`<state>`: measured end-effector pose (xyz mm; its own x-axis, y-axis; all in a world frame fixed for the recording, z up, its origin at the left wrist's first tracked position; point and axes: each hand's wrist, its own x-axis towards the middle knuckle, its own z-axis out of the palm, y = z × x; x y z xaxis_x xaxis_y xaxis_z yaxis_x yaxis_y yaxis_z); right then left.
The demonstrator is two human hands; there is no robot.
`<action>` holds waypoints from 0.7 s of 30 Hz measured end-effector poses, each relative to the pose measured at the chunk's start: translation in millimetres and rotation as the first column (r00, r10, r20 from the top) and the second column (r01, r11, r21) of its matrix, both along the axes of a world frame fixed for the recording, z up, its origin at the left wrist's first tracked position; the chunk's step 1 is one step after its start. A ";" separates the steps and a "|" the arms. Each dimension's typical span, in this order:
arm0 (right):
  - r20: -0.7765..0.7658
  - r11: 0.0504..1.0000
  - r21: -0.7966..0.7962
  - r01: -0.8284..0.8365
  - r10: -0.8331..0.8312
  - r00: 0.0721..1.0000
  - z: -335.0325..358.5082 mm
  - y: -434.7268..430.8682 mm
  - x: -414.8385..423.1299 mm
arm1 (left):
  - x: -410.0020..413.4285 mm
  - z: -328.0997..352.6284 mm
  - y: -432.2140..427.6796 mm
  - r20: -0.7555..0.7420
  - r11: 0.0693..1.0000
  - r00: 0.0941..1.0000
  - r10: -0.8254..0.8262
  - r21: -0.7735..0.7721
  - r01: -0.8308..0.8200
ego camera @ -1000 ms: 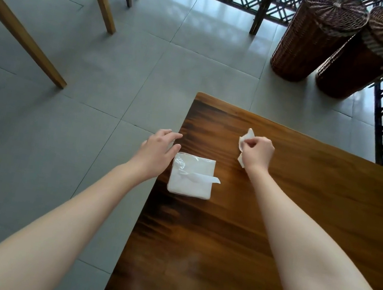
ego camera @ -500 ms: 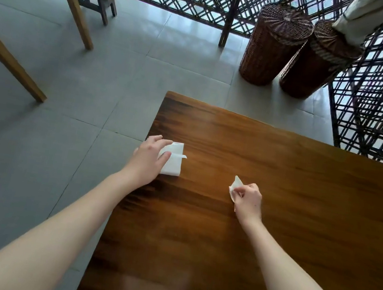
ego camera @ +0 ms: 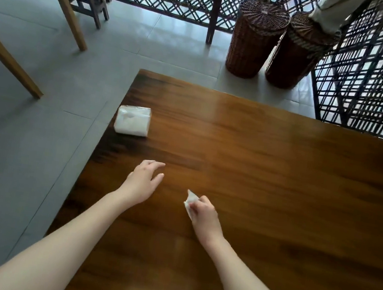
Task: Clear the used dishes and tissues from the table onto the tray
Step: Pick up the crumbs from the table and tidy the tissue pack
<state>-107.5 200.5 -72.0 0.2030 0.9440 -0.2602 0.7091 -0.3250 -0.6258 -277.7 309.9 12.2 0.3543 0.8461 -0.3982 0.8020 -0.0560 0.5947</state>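
A white tissue pack (ego camera: 132, 120) lies near the far left edge of the dark wooden table (ego camera: 279, 182). My left hand (ego camera: 142, 181) hovers over the table well in front of the pack, fingers relaxed, holding nothing. My right hand (ego camera: 203, 213) grips a crumpled white tissue (ego camera: 190, 200), whose corner sticks out to the left of my fingers. No tray or dishes are in view.
Two tall wicker baskets (ego camera: 256, 35) (ego camera: 296, 51) stand on the tiled floor beyond the table's far edge. A dark lattice screen (ego camera: 375, 73) runs along the back and right. Wooden chair legs (ego camera: 65, 4) stand at far left.
My left hand has let go of the tissue pack and pulled back toward me. My right hand has drawn back too, still holding the tissue. The view has tilted up and widened.
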 end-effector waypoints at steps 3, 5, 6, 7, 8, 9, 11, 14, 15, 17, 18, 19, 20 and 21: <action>0.001 0.990 0.022 0.138 -0.138 0.990 2.8 -27.1 49.7 | 14.3 -6.6 -33.4 -0.007 1.000 1.000 -0.011 -0.025 0.011; 0.019 0.968 0.036 0.250 -0.251 0.968 3.4 -47.8 83.2 | 25.5 -12.0 -54.0 -0.012 0.999 1.000 -0.016 -0.035 0.016; 0.029 0.953 0.043 0.301 -0.302 0.953 3.1 -57.8 97.1 | 31.2 -14.3 -64.1 -0.010 0.999 1.000 -0.017 -0.038 0.017; 0.039 0.936 0.046 0.349 -0.351 0.936 2.6 -67.2 108.5 | 37.0 -16.2 -74.2 -0.009 0.999 1.000 -0.017 -0.040 0.017; 0.047 0.920 0.042 0.390 -0.391 0.919 2.1 -75.7 116.6 | 42.6 -17.5 -84.2 -0.007 0.999 1.000 -0.017 -0.039 0.016; 0.052 0.910 0.034 0.413 -0.415 0.909 1.4 -82.7 120.7 | 47.9 -18.7 -93.5 -0.007 0.999 1.000 -0.016 -0.037 0.016; 0.051 0.913 0.015 0.408 -0.408 0.912 1.3 -95.4 117.7 | 57.2 -19.7 -111.2 -0.009 0.999 1.000 -0.017 -0.034 0.017; 0.014 0.951 -0.019 0.310 -0.310 0.951 4.9 -115.8 97.7 | 67.5 -18.6 -134.3 -0.020 0.999 0.999 -0.025 -0.032 0.024; 0.003 0.967 -0.035 0.254 -0.254 0.967 6.7 -123.0 92.2 | 70.1 -17.7 -141.5 -0.021 0.999 0.999 -0.029 -0.033 0.029; -0.008 0.981 -0.049 0.186 -0.187 0.982 12.5 -134.9 89.6 | 74.1 -14.5 -154.6 -0.019 0.999 0.999 -0.042 -0.031 0.041; -0.011 0.981 -0.038 0.189 -0.189 0.982 17.1 -139.1 91.8 | 75.5 -12.9 -160.4 -0.018 0.998 0.999 -0.050 -0.028 0.050; -0.019 0.978 -0.019 0.206 -0.206 0.978 22.2 -143.5 95.5 | 76.9 -11.3 -166.1 -0.017 0.998 0.998 -0.060 -0.023 0.060; -0.031 0.973 0.005 0.232 -0.232 0.972 27.6 -148.3 100.3 | 78.1 -9.9 -171.3 -0.017 0.998 0.997 -0.069 -0.017 0.069; -0.044 0.963 0.029 0.267 -0.265 0.963 32.8 -153.6 105.5 | 79.2 -8.6 -176.2 -0.016 0.997 0.997 -0.078 -0.013 0.077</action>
<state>-2.0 46.9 -39.1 0.4381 0.8659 -0.2416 0.5743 -0.4763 -0.6658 -198.5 133.7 3.7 0.4117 0.8113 -0.4150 0.8055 -0.1110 0.5822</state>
